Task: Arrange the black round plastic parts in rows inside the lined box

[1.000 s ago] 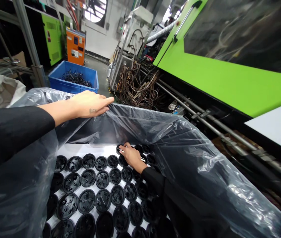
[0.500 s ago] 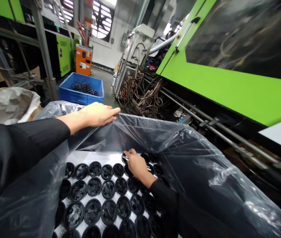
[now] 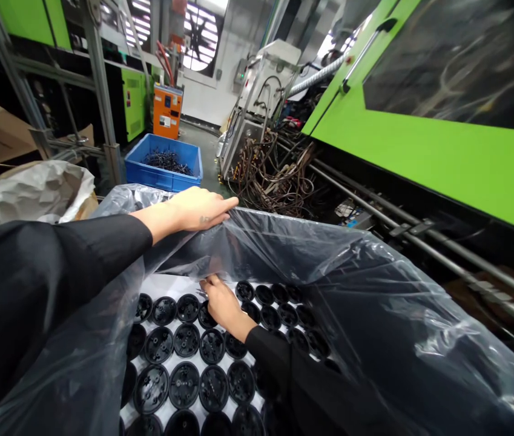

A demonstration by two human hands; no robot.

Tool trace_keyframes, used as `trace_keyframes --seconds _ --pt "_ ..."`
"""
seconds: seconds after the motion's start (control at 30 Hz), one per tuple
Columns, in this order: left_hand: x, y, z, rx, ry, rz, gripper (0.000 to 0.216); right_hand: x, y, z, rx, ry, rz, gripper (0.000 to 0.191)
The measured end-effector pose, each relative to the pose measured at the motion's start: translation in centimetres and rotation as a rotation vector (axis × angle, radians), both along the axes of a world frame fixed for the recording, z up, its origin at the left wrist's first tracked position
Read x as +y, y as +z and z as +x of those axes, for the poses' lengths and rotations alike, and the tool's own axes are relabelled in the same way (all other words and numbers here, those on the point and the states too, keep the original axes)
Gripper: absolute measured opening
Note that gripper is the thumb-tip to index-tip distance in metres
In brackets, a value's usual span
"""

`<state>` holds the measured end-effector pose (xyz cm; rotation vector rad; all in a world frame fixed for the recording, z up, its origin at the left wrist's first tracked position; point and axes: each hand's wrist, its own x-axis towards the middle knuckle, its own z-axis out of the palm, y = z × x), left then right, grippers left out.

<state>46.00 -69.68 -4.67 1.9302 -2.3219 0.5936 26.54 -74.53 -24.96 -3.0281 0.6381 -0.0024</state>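
My left hand (image 3: 204,209) lies over the far rim of a box lined with clear plastic film (image 3: 275,227), fingers stretched out to the right. Down inside, my right hand (image 3: 223,303) is closed, fingers pinched near the back wall. A thin, pen-like stick (image 3: 201,292) pokes out at its fingertips, partly hidden and blurred. Under that hand are rows of round black plastic parts (image 3: 186,340) on a white sheet (image 3: 170,283). Another black part (image 3: 244,291) lies just right of the fingers. My right hand and sleeve cover some of the rows.
Beyond the box stands a blue crate (image 3: 163,178) with black scraps. Behind it is an orange unit (image 3: 167,112). Tangled hoses (image 3: 275,175) hang near a green machine (image 3: 456,163) at the right. Crumpled wrapping (image 3: 34,191) lies left, beside a metal frame (image 3: 102,91).
My right hand has moved left along the back row, leaving the black part it was touching. My left hand stays on the rim. The view has turned slightly left.
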Motion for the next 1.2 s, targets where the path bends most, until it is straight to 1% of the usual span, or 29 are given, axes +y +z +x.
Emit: trace_keyframes --seconds 0.1,0.17,0.4,0.57,0.67,0.77,0.83,0.9,1.03,1.2 --pt "0.0 0.0 0.0 0.005 -0.001 0.001 0.033 0.2 -0.2 -0.4 -0.009 -0.003 -0.017 0.030" --pt "0.0 0.0 0.1 0.005 -0.005 0.001 0.033 0.4 -0.4 -0.4 -0.003 -0.006 -0.025 0.027" --pt "0.0 0.0 0.1 -0.001 -0.012 -0.010 0.032 0.2 -0.8 0.3 0.073 -0.040 -0.033 0.022" --pt "0.1 -0.1 0.1 -0.006 -0.008 -0.016 0.032 0.3 0.1 1.1 0.134 -0.052 -0.005 0.017" --pt "0.0 -0.1 0.1 -0.003 -0.006 -0.019 0.032 1.3 0.8 1.6 0.086 -0.028 0.027 0.015" --pt "-0.2 -0.1 0.2 0.004 -0.013 -0.015 0.032 2.9 0.9 2.4 -0.023 0.070 0.096 0.026" --pt "-0.2 -0.1 0.2 0.010 -0.015 -0.009 0.033 3.7 0.5 3.4 -0.085 0.142 0.151 0.036" --pt "-0.2 0.0 0.2 0.016 -0.016 -0.004 0.032 4.1 -0.1 4.5 -0.117 0.189 0.193 0.039" --pt "-0.1 0.0 0.2 0.024 -0.022 0.002 0.033 4.3 -1.0 6.1 -0.117 0.209 0.222 0.040" --pt "-0.1 0.0 0.2 0.023 -0.019 0.017 0.034 4.9 -1.3 6.0 -0.076 0.203 0.197 0.041"
